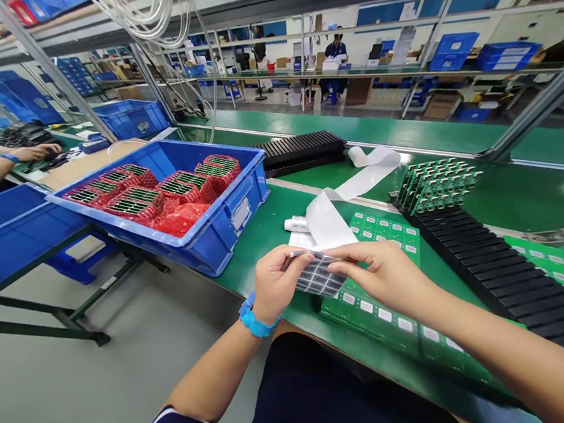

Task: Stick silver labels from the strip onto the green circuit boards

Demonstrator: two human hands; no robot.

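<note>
From the head camera, the left hand (282, 284) and right hand (383, 278) are close together, both clamped on a small sheet of dark labels (318, 276). The left hand pinches its left end while the right fingertips (346, 253) grip its top edge. The sheet is held just above a green circuit board (371, 309), its glossy, clear backing showing neat rows of dark rectangles. A white paper strip (327, 220) curls away behind it, across the green surface (261, 260), beside a small white roll (296, 224). To the right lies a long black ridged rack (492, 271), with upright boards (436, 186) standing at its far end. To the left, a blue plastic crate (228, 223) holds red bags of boards. Open room remains between the crate and the hands. Another person's hands (32, 154) work farther left.
</note>
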